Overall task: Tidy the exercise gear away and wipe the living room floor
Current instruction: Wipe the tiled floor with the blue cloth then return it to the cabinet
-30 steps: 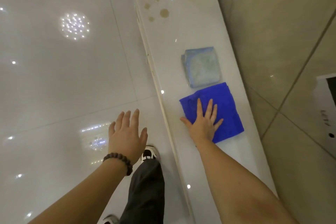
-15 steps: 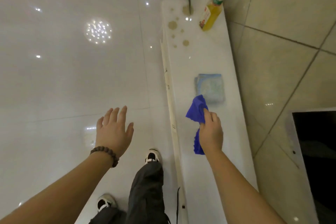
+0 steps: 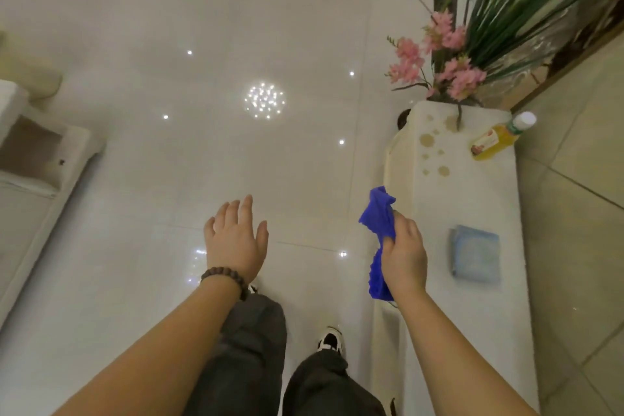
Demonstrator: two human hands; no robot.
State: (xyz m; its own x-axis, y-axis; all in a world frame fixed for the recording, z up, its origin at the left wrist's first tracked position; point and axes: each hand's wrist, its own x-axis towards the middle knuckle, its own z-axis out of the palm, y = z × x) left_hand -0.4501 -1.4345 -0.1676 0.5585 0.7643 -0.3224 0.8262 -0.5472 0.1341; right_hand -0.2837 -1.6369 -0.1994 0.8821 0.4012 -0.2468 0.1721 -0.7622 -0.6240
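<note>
Head view. Left hand (image 3: 236, 240): held out forward, back of the hand up, fingers straight and slightly spread, thumb apart, holding nothing; a dark bead bracelet (image 3: 225, 279) circles the wrist. Right hand (image 3: 403, 257): raised at about the same level, back up, fingers and thumb curled and pinching a bunched blue cloth (image 3: 380, 233), which protrudes above and below the fist. Both forearms are bare and enter from the lower edge, the left from the lower left, the right from the lower right.
</note>
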